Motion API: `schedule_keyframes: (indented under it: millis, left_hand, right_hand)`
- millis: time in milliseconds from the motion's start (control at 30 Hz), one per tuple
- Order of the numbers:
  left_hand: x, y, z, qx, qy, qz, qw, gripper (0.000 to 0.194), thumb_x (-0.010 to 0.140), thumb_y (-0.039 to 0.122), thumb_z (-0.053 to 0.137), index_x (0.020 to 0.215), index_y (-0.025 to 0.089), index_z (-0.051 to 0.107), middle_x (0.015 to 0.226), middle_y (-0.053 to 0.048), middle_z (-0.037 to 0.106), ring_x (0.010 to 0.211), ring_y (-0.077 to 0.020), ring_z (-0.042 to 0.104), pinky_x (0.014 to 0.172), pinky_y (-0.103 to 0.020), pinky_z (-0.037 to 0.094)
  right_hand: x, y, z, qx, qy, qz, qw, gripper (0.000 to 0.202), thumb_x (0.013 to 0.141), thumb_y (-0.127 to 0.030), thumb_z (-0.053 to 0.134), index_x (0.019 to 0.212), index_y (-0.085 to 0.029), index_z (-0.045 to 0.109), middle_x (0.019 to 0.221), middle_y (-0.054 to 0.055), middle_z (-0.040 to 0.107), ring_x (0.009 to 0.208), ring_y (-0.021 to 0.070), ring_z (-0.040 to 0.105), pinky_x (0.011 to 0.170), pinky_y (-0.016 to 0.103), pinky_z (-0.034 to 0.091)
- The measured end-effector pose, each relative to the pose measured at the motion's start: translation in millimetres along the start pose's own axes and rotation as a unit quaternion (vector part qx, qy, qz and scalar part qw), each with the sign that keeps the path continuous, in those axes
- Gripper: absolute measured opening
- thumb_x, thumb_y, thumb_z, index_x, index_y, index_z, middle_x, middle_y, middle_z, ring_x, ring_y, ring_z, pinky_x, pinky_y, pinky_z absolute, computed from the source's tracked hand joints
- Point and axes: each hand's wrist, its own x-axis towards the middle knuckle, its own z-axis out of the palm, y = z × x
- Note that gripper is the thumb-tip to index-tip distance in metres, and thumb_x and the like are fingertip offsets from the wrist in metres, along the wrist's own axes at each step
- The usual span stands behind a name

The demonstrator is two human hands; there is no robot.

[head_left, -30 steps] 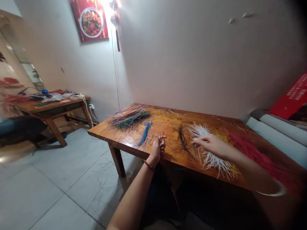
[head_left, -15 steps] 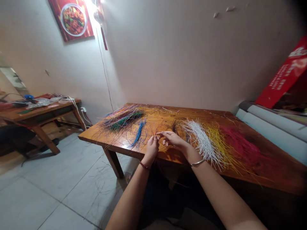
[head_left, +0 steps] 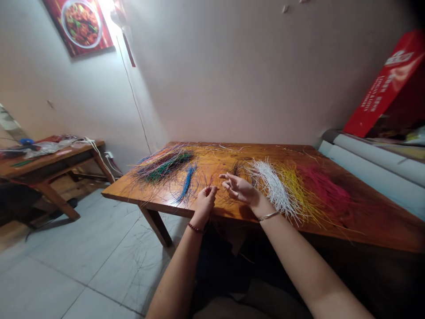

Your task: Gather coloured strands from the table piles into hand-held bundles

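My left hand [head_left: 205,204] is closed around a small bunch of thin reddish wires [head_left: 207,180], whose ends fan out above the fingers, over the table's front edge. To its right, my right hand [head_left: 238,188] hangs apart from it with bent, separated fingers; I see nothing held in it. Left of my hands lies a slim bundle of blue wires [head_left: 187,184]. Beyond the right hand are some dark brown wires [head_left: 237,168], partly hidden. A thick spread of white wires [head_left: 275,188] lies right of the right hand.
Yellow wires [head_left: 299,190] and pink-red wires [head_left: 327,188] lie farther right on the wooden table [head_left: 375,221]. A mixed coloured pile with green wires [head_left: 169,167] covers its left end. Pale rolls [head_left: 372,164] and a red box [head_left: 381,88] stand at the right.
My right hand has drawn away from the left, and its fingers have spread. My left hand still grips the wires. The camera view has shifted slightly.
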Motion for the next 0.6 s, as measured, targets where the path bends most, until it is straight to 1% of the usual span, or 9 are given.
schedule_keyframes:
  millis: [67,200,267,333,400,500,567,600]
  left_hand:
    - [-1,3,0.5,0.024,-0.017,-0.005,1.0,0.042,0.067,0.051,0.063,0.081,0.011,0.061,0.049,0.007,0.03,0.039,-0.0025,0.022,0.037,-0.016,0.016]
    - [-3,10,2.6,0.078,-0.053,0.015,0.995,0.037,0.064,0.045,0.068,0.075,0.01,0.065,0.05,0.003,0.04,0.042,-0.0033,0.028,0.037,-0.018,0.017]
    - [-3,11,3.3,0.088,-0.054,0.026,0.994,0.035,0.064,0.044,0.068,0.071,0.01,0.063,0.051,0.002,0.043,0.042,-0.0035,0.029,0.038,-0.018,0.019]
    - [-2,9,3.1,0.079,-0.04,0.028,0.996,0.034,0.064,0.044,0.068,0.068,0.012,0.06,0.051,0.003,0.042,0.042,-0.0034,0.029,0.038,-0.018,0.02]
    - [0,7,2.1,0.061,-0.024,0.021,0.998,0.033,0.065,0.044,0.067,0.067,0.013,0.055,0.051,0.005,0.039,0.041,-0.003,0.028,0.038,-0.017,0.021]
    - [3,4,0.1,0.042,-0.013,0.009,0.999,0.034,0.066,0.046,0.066,0.07,0.015,0.051,0.052,0.007,0.034,0.041,-0.0029,0.026,0.038,-0.016,0.021]
    - [4,3,-0.9,0.045,-0.013,0.007,0.999,0.035,0.066,0.047,0.065,0.072,0.016,0.051,0.053,0.007,0.033,0.041,-0.0031,0.027,0.038,-0.016,0.021]
    - [4,4,-1.2,0.05,-0.016,0.005,0.999,0.035,0.067,0.047,0.064,0.072,0.016,0.051,0.053,0.007,0.033,0.041,-0.0031,0.027,0.038,-0.016,0.021]
  right_hand:
    - [2,0,0,0.016,0.004,-0.004,1.0,0.02,0.088,-0.035,0.046,0.094,-0.018,0.055,0.062,-0.002,0.047,0.048,0.0056,0.046,0.042,0.013,0.037]
    - [5,2,0,0.024,-0.009,-0.007,1.0,0.018,0.087,-0.035,0.048,0.083,-0.018,0.054,0.06,-0.003,0.047,0.047,0.0054,0.045,0.041,0.014,0.036]
    - [5,2,1,0.028,-0.012,-0.011,0.999,0.018,0.087,-0.034,0.049,0.081,-0.018,0.054,0.061,-0.003,0.048,0.048,0.0054,0.046,0.041,0.014,0.037]
    - [4,1,1,0.027,-0.008,-0.017,0.999,0.015,0.085,-0.033,0.052,0.082,-0.018,0.055,0.064,-0.003,0.051,0.051,0.0057,0.049,0.042,0.014,0.038]
    - [3,0,1,0.027,0.004,-0.049,0.998,0.011,0.08,-0.028,0.059,0.085,-0.019,0.056,0.069,-0.002,0.055,0.057,0.0063,0.054,0.045,0.014,0.04]
    - [5,0,4,0.04,0.033,-0.138,0.989,0.02,0.071,-0.022,0.069,0.089,-0.021,0.058,0.082,-0.002,0.061,0.074,0.0088,0.06,0.056,0.014,0.045]
    - [7,1,11,0.025,0.062,-0.187,0.98,0.024,0.068,-0.024,0.071,0.09,-0.021,0.06,0.092,0.0,0.062,0.084,0.0113,0.06,0.06,0.015,0.047]
    - [6,0,17,0.004,0.085,-0.206,0.975,0.025,0.068,-0.027,0.071,0.09,-0.021,0.062,0.096,0.002,0.062,0.084,0.012,0.061,0.061,0.016,0.047]
